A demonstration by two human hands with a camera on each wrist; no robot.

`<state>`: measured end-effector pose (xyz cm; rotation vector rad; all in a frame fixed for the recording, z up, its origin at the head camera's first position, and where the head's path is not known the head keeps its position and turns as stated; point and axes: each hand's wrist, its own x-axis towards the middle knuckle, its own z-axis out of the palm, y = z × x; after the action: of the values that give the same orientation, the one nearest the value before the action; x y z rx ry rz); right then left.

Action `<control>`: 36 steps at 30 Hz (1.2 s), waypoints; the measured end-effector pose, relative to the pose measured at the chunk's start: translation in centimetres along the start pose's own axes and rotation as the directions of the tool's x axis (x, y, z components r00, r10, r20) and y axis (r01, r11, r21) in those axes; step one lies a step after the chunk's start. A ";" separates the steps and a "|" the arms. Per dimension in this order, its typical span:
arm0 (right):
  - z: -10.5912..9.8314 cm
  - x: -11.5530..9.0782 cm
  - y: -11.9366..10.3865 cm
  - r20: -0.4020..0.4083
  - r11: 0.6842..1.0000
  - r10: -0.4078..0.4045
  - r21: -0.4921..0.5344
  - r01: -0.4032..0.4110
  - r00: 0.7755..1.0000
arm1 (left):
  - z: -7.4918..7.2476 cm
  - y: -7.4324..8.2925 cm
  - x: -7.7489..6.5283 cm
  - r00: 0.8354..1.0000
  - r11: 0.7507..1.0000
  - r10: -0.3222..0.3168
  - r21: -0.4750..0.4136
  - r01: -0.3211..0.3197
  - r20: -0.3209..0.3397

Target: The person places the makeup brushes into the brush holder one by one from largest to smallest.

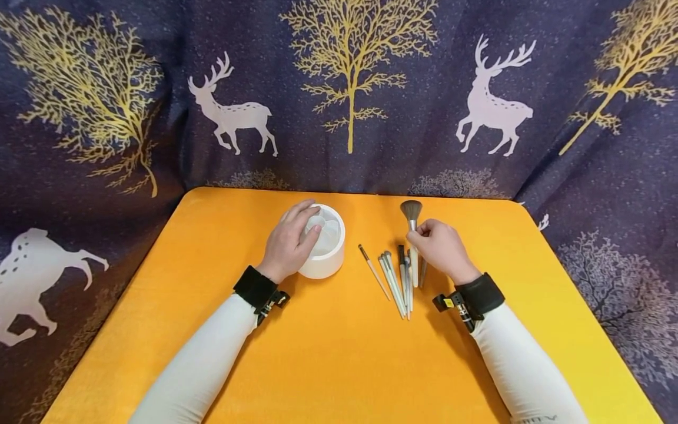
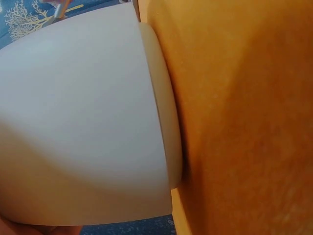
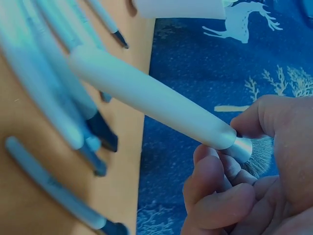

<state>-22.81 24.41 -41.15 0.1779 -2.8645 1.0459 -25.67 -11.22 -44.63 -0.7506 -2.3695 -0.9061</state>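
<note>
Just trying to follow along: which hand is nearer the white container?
Left: the left hand touches the white container; the right hand is away to its right, pinching a brush.

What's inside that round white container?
Inside the container, pale dividers form several compartments. The left hand's fingers cover part of its left side, so whatever lies beneath them cannot be seen.

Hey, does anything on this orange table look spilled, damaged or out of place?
Nothing looks spilled or damaged. One thin brush lies slightly apart, left of the other loose brushes, so it looks a little stray.
</note>
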 end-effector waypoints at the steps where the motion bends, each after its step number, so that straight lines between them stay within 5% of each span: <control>1: -0.1 0.1 -0.3 0.001 1.000 -0.002 0.010 0.002 1.000 | 0.0 0.0 0.0 1.000 1.000 0.001 -0.002 -0.001 -0.001; 19: -0.6 1.8 -5.6 -0.018 0.994 -0.098 0.055 0.098 0.995 | 0.0 0.0 -0.1 1.000 1.000 0.004 0.001 -0.004 -0.003; 36: 0.9 2.7 -8.3 -0.049 0.978 -0.093 0.183 0.100 0.994 | -0.2 0.3 -0.2 1.000 1.000 -0.003 -0.023 0.003 -0.007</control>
<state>-24.34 17.33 -36.18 0.3015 -2.6908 1.2796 -25.28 -11.25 -44.46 -0.7516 -2.3586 -0.9371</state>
